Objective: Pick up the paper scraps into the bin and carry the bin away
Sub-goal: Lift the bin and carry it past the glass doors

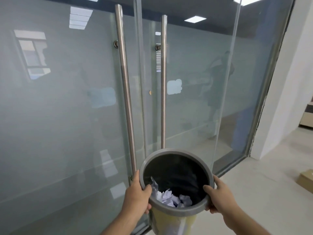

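Observation:
A round bin (171, 153) with a grey rim, a black liner and a pale yellow body is held up in front of me, low in the frame. Crumpled white paper scraps (171, 198) lie inside it at the near side. My left hand (137, 192) grips the rim on the left, thumb over the edge. My right hand (218, 195) grips the rim on the right in the same way. The bin's lower part is cut off by the frame's bottom edge.
Frosted glass double doors fill the view straight ahead, with two tall steel pull handles (124, 82) (163, 82). A glass wall panel runs to the right up to a white wall (291, 82). A cardboard box (306, 179) lies on the pale floor at the right.

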Motion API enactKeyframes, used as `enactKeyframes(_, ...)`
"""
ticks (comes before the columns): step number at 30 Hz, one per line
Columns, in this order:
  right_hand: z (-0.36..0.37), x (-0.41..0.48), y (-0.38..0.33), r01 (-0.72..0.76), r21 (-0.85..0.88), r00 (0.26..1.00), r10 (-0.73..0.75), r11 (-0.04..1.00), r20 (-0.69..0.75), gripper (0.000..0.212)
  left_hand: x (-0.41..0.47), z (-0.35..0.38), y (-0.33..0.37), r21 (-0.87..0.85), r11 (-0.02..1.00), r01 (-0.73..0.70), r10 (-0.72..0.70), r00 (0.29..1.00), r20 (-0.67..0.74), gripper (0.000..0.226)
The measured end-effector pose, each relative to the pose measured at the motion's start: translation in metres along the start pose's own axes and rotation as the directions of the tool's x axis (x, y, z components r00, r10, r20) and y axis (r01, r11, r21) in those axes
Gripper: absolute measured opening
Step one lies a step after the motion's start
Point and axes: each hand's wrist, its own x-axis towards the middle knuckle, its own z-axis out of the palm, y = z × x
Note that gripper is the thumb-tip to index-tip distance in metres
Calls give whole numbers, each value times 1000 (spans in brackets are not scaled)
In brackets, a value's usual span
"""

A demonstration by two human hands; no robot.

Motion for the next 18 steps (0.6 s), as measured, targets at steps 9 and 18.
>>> enactKeyframes(9,-1,32,-3,2,-33,1000,-3,999,-26,41,34,15,12,42,999,-26,25,999,34,66)
enactKeyframes(18,24,60,11,-47,-160,993,29,986,-110,56,72,26,-6,145,989,-25,25,1000,-1,63)
